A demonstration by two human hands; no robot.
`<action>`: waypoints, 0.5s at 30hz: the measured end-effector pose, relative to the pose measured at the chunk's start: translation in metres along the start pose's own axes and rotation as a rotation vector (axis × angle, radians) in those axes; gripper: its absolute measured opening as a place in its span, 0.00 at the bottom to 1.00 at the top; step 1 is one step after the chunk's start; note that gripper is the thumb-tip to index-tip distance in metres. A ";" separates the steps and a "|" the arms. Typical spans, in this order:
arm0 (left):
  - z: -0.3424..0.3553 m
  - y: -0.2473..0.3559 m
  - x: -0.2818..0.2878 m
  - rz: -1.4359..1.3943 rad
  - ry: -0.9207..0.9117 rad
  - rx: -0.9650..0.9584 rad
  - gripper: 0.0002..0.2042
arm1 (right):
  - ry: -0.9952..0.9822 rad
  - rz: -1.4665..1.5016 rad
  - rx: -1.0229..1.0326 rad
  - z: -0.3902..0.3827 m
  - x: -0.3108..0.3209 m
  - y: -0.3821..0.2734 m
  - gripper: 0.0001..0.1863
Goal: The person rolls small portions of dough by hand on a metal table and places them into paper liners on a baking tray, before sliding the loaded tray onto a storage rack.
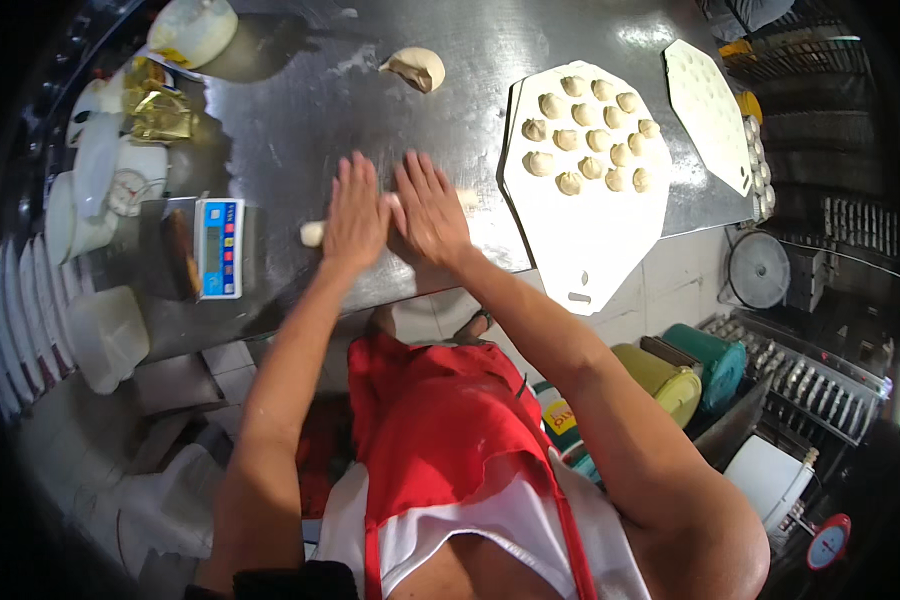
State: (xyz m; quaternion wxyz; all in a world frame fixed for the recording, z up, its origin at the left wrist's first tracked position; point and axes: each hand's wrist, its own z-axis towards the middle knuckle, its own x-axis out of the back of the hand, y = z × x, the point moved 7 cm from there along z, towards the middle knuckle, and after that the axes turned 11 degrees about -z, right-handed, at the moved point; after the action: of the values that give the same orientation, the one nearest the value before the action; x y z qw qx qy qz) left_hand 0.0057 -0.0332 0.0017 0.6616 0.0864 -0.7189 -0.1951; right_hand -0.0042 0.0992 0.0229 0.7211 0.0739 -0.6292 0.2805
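My left hand (353, 215) and my right hand (427, 215) lie side by side on the steel worktop, fingers stretched out flat over a pale dough roll (312, 234), whose ends show at either side; its middle is hidden under them. Behind them sits a loose lump of dough (420, 68). To the right, a white board (595, 240) carries several small pleated dough pieces (565, 140) in rows.
A digital scale (220, 250) stands at the left, near containers (115, 335), a dial scale (128, 195) and gold foil (157, 110). A second white board (705, 110) lies at back right. Lidded bins (660, 380) and racks (820, 390) stand below the worktop.
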 end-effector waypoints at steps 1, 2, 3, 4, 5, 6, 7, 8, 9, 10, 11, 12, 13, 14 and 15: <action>-0.027 0.011 0.001 -0.038 -0.033 0.016 0.34 | -0.024 0.028 0.029 -0.029 0.006 -0.008 0.32; -0.055 0.020 0.002 -0.060 -0.059 0.037 0.34 | -0.036 0.066 0.066 -0.051 0.011 -0.016 0.32; -0.076 0.035 0.000 -0.101 -0.040 0.027 0.35 | -0.062 0.062 0.075 -0.073 0.014 -0.013 0.32; -0.098 0.047 0.001 -0.093 -0.022 0.026 0.37 | -0.096 0.075 0.093 -0.090 0.017 -0.013 0.32; -0.119 0.051 0.004 -0.084 -0.026 0.040 0.37 | -0.162 0.184 0.049 -0.098 0.032 -0.014 0.27; -0.126 0.060 0.009 -0.088 -0.015 0.038 0.36 | -0.216 0.195 -0.022 -0.103 0.039 0.000 0.26; -0.133 0.069 0.011 -0.101 -0.017 0.029 0.35 | 0.051 0.033 -0.056 -0.108 0.061 0.010 0.26; -0.137 0.074 0.014 -0.082 -0.022 0.037 0.35 | 0.098 -0.041 -0.063 -0.110 0.058 0.027 0.25; -0.128 0.076 0.016 -0.142 -0.079 0.066 0.34 | 0.095 0.015 -0.047 -0.110 0.051 0.047 0.24; -0.123 0.074 0.023 -0.199 -0.129 0.111 0.34 | -0.089 0.105 -0.052 -0.098 0.047 0.050 0.23; -0.118 0.076 0.034 -0.180 -0.128 0.111 0.34 | -0.271 0.191 -0.062 -0.091 0.044 0.050 0.21; -0.108 0.089 0.050 -0.230 -0.061 0.009 0.33 | -0.264 0.198 -0.079 -0.091 0.052 0.047 0.21; -0.102 0.100 0.062 -0.291 0.011 -0.090 0.32 | -0.212 0.454 -0.108 -0.091 0.061 0.041 0.18; -0.095 0.106 0.070 -0.336 0.077 -0.191 0.29 | -0.148 0.707 -0.142 -0.089 0.071 0.038 0.15; -0.085 0.107 0.074 -0.348 0.072 -0.207 0.29 | -0.143 0.694 -0.157 -0.084 0.088 0.034 0.15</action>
State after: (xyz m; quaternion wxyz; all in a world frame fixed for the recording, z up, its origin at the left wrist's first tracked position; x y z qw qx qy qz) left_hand 0.0956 0.0216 0.1163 0.6485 0.1479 -0.6451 -0.3761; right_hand 0.0562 0.1939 0.0813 0.5408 -0.1800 -0.6852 0.4534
